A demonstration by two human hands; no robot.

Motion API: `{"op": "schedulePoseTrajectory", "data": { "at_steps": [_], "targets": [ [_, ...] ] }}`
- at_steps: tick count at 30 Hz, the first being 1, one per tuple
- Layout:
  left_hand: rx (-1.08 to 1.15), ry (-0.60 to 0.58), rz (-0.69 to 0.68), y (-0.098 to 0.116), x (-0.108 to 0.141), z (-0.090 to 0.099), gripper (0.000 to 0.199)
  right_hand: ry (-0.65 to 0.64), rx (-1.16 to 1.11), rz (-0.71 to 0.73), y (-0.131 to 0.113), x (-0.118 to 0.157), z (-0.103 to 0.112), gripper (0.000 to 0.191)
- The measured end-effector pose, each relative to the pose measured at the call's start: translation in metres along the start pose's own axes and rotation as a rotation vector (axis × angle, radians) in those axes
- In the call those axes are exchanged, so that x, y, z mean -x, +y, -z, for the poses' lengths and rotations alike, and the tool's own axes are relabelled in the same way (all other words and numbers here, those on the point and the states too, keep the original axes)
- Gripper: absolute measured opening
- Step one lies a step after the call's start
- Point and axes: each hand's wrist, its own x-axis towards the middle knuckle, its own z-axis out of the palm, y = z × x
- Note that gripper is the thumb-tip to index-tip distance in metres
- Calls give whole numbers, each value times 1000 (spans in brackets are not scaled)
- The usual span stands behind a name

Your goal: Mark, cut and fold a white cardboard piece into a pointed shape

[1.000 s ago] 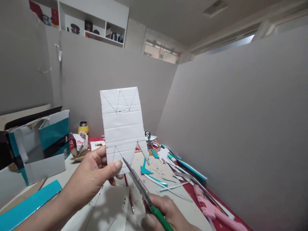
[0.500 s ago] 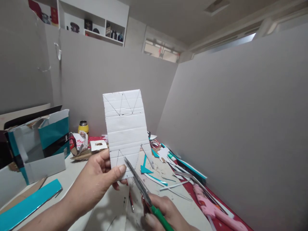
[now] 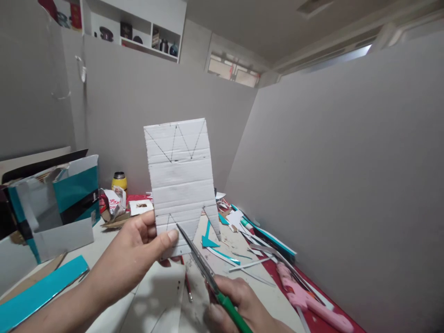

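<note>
My left hand (image 3: 145, 243) pinches the lower left of a white cardboard piece (image 3: 180, 185), thumb in front and fingers behind. Pencilled zigzag lines run across its top and lower left. A V-shaped notch is cut out of its lower right, leaving a pointed strip. In my right hand (image 3: 239, 300) are green-handled scissors (image 3: 204, 268). Their blades lie at the bottom edge of the cardboard, tips close to a drawn slanted line beside my left thumb. How far the blades are parted is hard to tell.
Teal and white offcuts (image 3: 210, 240) litter the table, with a pencil (image 3: 188, 286) below the cardboard. A pink glue gun (image 3: 305, 296) lies at right on red cloth. At left are a cut-up box (image 3: 76, 194) and a teal strip (image 3: 45, 280). A yellow bottle (image 3: 120, 180) stands behind. Grey panels enclose the table.
The cardboard's top has tipped slightly toward me and looks larger. The scissor tips have shifted a little up and left along with it. Both hands keep their hold.
</note>
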Motion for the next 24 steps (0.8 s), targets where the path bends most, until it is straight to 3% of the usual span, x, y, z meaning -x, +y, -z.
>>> {"op": "schedulePoseTrajectory", "data": {
  "at_steps": [4,13,19,24],
  "targets": [
    [4,76,-56,6,-1,3,24,-33,-2,-8,0,0,1,42],
    [-19,6,-91,6,2,1,18,-43,19,-41,1,1,-1,53],
    [-43,-4,-83,1,1,-2,18,-49,5,-42,-12,0,1,47],
    [-32,-22,-58,3,1,0,19,-29,-19,-36,-8,2,1,38]
  ]
}}
